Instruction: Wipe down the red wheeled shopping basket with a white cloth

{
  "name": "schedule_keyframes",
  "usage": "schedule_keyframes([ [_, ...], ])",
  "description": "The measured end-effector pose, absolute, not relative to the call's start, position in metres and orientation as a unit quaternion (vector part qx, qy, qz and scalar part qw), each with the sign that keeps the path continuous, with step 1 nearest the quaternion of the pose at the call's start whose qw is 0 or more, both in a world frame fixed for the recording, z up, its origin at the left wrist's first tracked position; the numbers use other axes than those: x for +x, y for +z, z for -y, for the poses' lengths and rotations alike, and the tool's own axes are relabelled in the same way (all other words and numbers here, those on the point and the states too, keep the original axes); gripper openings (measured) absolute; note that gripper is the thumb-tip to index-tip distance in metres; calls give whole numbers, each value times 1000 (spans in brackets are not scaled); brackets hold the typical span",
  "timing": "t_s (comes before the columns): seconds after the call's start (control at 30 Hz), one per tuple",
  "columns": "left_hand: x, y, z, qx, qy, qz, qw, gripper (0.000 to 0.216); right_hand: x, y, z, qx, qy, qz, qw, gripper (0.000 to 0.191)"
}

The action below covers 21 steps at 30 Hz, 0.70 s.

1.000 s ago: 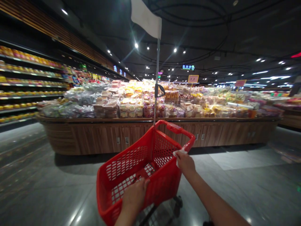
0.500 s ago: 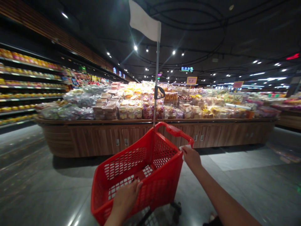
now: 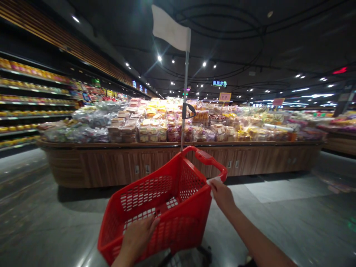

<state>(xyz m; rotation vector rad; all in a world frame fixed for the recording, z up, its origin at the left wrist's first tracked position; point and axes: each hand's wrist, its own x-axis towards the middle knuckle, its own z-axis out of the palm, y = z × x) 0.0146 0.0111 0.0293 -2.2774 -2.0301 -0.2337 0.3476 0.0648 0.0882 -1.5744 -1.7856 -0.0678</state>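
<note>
A shiny grey floor (image 3: 278,222) fills the wide shop. Across the middle stands a long wooden desk (image 3: 111,163). It is piled high with clear bags of food (image 3: 155,126). A small yellow sign (image 3: 224,96) sticks up behind the pile. Far to the left, dark shelves (image 3: 25,104) carry rows of yellow and orange packs.

Near the person is a red basket (image 3: 178,230) with holes in its walls. It sits low and close, in front of the desk but well apart from it, and it looks bare inside. A thin pole (image 3: 184,92) rises from its far side, with a white flag (image 3: 170,29) at the top. A red handle (image 3: 204,157) arches over the far end.

The left hand (image 3: 137,235) lies on the near rim of the basket. Its grip is closed over the rim, with the fingers bent down inside. The right hand (image 3: 222,193) reaches out to the right end of the handle. Its grip is closed there, and a little white slip (image 3: 214,180) peeks out from under the fingers, touching the handle.
</note>
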Motion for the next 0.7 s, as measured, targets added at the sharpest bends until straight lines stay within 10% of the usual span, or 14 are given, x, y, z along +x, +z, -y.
schedule_keyframes([
  [0.37,-2,41,-17,-708,-79,702,21,53,355,54,-63,-555,9,595,581,29],
  [0.7,163,78,-53,-754,-204,624,42,45,299,27,-59,-488,97,585,640,21],
])
